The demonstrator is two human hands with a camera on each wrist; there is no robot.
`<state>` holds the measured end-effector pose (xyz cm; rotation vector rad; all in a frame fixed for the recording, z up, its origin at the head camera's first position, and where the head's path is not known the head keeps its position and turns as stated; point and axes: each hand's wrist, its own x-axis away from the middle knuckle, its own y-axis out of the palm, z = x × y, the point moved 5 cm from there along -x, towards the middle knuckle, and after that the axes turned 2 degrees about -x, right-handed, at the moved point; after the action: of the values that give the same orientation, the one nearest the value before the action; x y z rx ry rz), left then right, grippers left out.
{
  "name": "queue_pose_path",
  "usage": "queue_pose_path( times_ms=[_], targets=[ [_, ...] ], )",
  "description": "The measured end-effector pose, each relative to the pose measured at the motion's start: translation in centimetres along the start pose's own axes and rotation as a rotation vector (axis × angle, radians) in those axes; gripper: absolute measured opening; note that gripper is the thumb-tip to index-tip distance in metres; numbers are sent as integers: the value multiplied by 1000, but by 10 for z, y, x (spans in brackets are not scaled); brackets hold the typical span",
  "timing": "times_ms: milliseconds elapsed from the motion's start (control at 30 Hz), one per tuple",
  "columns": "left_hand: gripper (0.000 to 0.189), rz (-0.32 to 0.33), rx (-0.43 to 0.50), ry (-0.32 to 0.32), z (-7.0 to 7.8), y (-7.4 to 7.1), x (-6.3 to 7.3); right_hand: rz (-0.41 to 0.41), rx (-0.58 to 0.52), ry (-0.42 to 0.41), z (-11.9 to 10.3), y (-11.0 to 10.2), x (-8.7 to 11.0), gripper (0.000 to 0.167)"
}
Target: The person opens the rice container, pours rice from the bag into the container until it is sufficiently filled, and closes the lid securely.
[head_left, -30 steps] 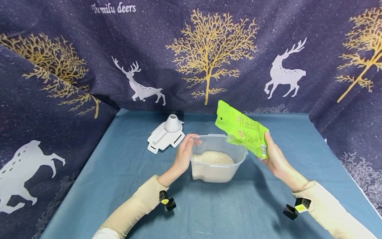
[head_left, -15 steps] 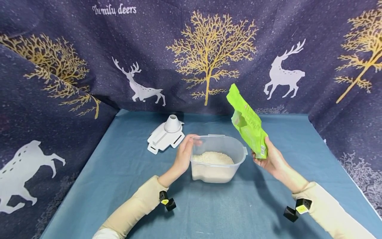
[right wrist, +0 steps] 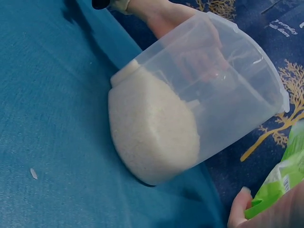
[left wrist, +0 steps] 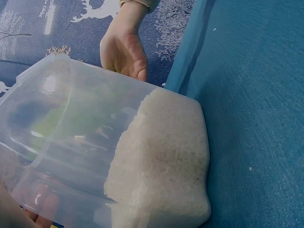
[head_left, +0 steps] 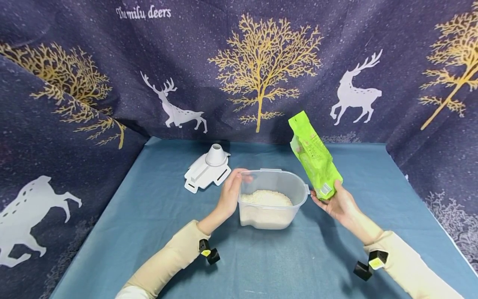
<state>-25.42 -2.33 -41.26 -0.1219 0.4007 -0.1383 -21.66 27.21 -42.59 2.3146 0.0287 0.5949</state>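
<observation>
A clear plastic container (head_left: 274, 211) stands upright on the blue cloth, with a mound of rice (head_left: 267, 198) in its lower part. At its left side my left hand (head_left: 227, 197) holds the wall near the rim, fingers reaching round the back corner. My right hand (head_left: 341, 205) holds the lower end of a bright green bag (head_left: 317, 160) just right of the container. The bag leans up and to the left, its torn mouth facing left, above rim height. Through the container's wall, fingers (right wrist: 199, 64) of the left hand show in the right wrist view.
A white lid (head_left: 201, 174) with a cone-shaped spout (head_left: 216, 155) lies on the cloth (head_left: 168, 195), behind and left of the container. A dark curtain (head_left: 224, 62) printed with deer and trees rises at the back. A stray rice grain (right wrist: 33, 174) lies on the cloth.
The green bag has swung from a tilt over the container to a steeper pose on its right, then dropped slightly. My left hand and the container have stayed put.
</observation>
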Motion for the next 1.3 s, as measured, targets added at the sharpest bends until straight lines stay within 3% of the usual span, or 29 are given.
queue_pose_path(
  times_ms=[200, 367, 633, 967, 1300],
  targets=[
    [36, -2, -6, 2, 0, 0, 0, 46, -101, 23, 4, -11, -3, 42],
    [36, -7, -4, -1, 1, 1, -1, 107, -89, 40, 7, -19, -8, 61],
    [35, -17, -3, -20, 3, 1, 0, 149, -114, 73, 10, -31, -14, 65],
    [32, -82, -12, -11, 4, -2, -2, 175, -72, 83, 17, -35, -16, 66],
    [29, -136, 49, -23, 5, -5, -5, 194, 115, 99, 19, -36, -11, 68]
  ],
)
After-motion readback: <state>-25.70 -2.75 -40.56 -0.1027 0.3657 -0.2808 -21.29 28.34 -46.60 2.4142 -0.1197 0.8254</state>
